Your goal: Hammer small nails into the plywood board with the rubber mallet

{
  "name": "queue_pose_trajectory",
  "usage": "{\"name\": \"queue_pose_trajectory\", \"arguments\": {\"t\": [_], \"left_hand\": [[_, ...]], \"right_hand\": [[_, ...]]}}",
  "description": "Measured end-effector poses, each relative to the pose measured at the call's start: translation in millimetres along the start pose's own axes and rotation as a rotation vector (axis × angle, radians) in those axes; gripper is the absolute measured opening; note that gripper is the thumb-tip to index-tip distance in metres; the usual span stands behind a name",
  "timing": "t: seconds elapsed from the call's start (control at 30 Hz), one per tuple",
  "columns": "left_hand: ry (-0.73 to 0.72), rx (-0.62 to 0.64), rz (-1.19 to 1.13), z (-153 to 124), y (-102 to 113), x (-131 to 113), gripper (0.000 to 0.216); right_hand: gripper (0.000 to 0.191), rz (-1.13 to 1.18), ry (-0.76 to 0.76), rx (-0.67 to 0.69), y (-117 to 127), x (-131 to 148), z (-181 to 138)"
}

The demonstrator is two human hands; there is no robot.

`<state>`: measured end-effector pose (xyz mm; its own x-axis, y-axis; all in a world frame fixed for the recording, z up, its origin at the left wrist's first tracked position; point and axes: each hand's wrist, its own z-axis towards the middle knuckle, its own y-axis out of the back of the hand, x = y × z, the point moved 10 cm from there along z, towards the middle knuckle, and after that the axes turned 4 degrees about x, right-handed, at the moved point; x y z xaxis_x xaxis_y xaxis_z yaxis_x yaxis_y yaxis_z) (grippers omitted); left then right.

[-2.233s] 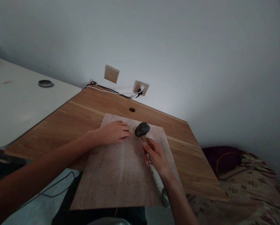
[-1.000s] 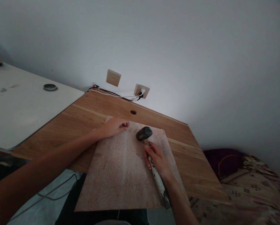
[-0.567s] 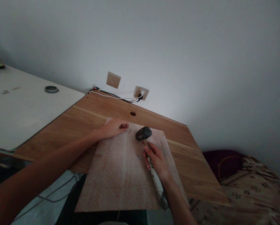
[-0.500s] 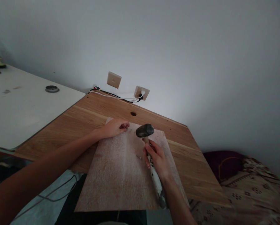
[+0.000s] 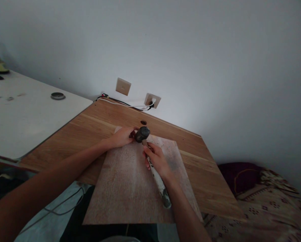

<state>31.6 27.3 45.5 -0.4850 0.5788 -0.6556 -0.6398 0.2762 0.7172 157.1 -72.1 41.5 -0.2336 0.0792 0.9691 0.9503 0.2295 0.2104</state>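
Observation:
My right hand point(image 5: 158, 160) is wrapped round the upper handle of a hammer point(image 5: 143, 134) with a dark, blocky head and a worn white handle. The hammer head is right beside the fingers of my left hand point(image 5: 122, 137) and partly covers them. My left hand rests at the far left edge of a pale wooden board point(image 5: 125, 195). Its fingers are curled together; whatever they hold, if anything, is hidden. The board lies across the wooden desktop point(image 5: 208, 178), its near end jutting past the front edge toward me.
On the left stands a white table point(image 5: 26, 127) with a dark round ring-like lid point(image 5: 58, 96). Cables point(image 5: 122, 103) run along the wall to a socket point(image 5: 152, 101). The desktop has a round hole point(image 5: 143, 122). At right lies patterned fabric point(image 5: 261, 208) with a purple cushion point(image 5: 241, 178).
The hammer in my right hand has moved left and slightly away from me, bringing its head up to my left hand's fingers. My left hand has stayed at nearly the same spot.

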Motion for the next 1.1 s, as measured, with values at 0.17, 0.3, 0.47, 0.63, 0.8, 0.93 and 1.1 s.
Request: {"name": "queue_pose_trajectory", "arguments": {"t": [0.17, 0.3, 0.47, 0.63, 0.8, 0.93, 1.1], "left_hand": [[0.003, 0.013, -0.012, -0.2, -1.8, -0.3, 0.05], [-0.009, 0.004, -0.01, -0.3, -0.5, -2.4, 0.045], [-0.032, -0.015, 0.026, -6.1, 5.9, -13.2, 0.038], [-0.307, -0.041, 0.319, -33.7, -4.8, -81.7, 0.019], [-0.738, 0.113, 0.682, -79.2, -78.3, -167.3, 0.013], [-0.768, 0.123, 0.741, -79.9, -98.2, -184.2, 0.024], [-0.577, 0.167, 0.484, -44.9, -47.9, -128.9, 0.013]], "right_hand": [[0.039, 0.0, 0.003, -0.019, 1.1, -0.2, -1.2], [0.039, 0.033, 0.011, -0.018, 0.1, 2.3, -1.3], [0.04, 0.023, -0.004, 0.009, 4.5, 2.7, -6.5], [0.041, 0.058, 0.026, -0.12, 38.8, 8.6, -29.9], [0.048, 0.098, 0.011, -0.279, 75.9, 1.9, -47.0], [0.046, 0.083, 0.004, -0.29, 82.6, -3.4, -49.9], [0.043, 0.09, 0.0, -0.236, 72.5, -2.8, -49.9]]}}
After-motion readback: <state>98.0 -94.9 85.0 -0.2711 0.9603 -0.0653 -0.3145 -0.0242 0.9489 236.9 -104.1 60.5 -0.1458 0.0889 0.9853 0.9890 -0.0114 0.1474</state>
